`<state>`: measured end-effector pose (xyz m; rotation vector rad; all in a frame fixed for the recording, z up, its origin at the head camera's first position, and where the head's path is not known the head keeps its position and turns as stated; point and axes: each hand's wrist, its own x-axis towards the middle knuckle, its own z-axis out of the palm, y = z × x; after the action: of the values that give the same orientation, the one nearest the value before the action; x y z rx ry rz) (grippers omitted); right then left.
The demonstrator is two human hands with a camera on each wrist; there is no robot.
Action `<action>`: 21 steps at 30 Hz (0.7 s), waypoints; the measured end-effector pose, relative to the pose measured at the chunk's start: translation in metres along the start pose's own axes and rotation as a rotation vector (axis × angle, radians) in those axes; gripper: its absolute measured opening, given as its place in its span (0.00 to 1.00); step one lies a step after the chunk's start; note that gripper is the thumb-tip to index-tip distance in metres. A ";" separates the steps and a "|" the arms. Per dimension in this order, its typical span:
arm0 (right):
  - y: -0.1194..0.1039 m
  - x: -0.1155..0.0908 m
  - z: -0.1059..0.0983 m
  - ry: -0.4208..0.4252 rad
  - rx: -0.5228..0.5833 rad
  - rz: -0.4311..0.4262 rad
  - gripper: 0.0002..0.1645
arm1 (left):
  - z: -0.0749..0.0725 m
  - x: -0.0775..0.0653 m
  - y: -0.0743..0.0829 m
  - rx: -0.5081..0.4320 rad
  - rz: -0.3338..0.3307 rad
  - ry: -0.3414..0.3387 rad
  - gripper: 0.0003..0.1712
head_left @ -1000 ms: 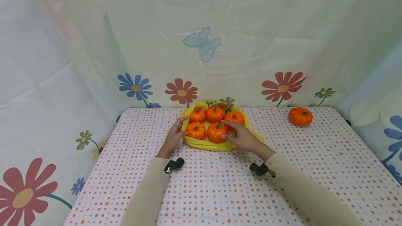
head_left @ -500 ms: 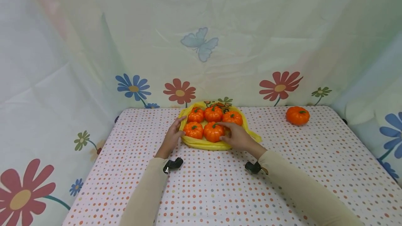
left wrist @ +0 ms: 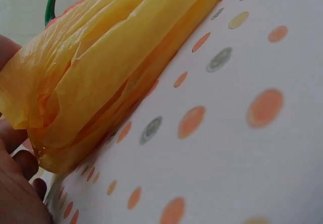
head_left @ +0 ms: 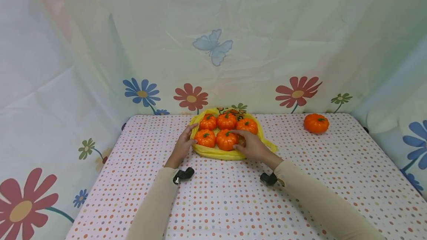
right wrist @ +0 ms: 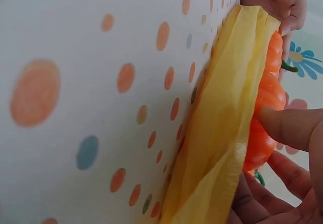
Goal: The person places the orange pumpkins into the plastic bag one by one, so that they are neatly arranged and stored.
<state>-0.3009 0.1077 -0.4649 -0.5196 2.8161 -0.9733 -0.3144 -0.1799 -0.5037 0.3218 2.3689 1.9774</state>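
Note:
A soft yellow plastic bag lies with its mouth spread wide, and several orange toy pumpkins with green stems sit inside. My right hand grips the front right pumpkin; in the right wrist view its thumb presses the near side of the pumpkin and the fingers reach behind. At the bag's left side, my left hand pinches the bag's edge. From the left wrist, folded yellow plastic shows between thumb and fingers. The right hand partly covers the pumpkin at the back right.
Another orange pumpkin rests outside the bag, near the table's back right corner. The table wears a white cloth with coloured dots. Behind it hangs a curtain printed with flowers and a butterfly.
My right thumb and fingers have closed in on the front right pumpkin. The left hand stays at the bag's left edge. The head view has shifted slightly.

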 end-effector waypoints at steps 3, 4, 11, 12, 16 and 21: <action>0.000 -0.001 0.000 0.003 0.011 0.000 0.35 | 0.000 -0.001 -0.001 -0.002 0.006 0.002 0.37; 0.000 -0.002 0.000 0.007 0.015 -0.004 0.35 | 0.001 -0.001 -0.001 -0.004 0.011 0.010 0.37; 0.001 -0.003 -0.001 0.015 0.070 -0.018 0.34 | 0.003 -0.002 -0.002 0.003 0.016 0.050 0.37; 0.001 -0.002 -0.001 0.013 0.078 -0.017 0.34 | 0.003 -0.002 -0.002 0.005 0.016 0.052 0.37; 0.003 -0.001 -0.002 0.008 0.131 -0.025 0.33 | 0.003 -0.001 -0.003 0.005 0.015 0.049 0.37; 0.007 0.000 -0.002 0.012 0.175 -0.028 0.32 | 0.002 0.000 -0.004 0.002 0.014 0.041 0.37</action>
<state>-0.3029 0.1140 -0.4673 -0.5347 2.7058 -1.2176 -0.3143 -0.1791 -0.5079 0.3011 2.4003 2.0069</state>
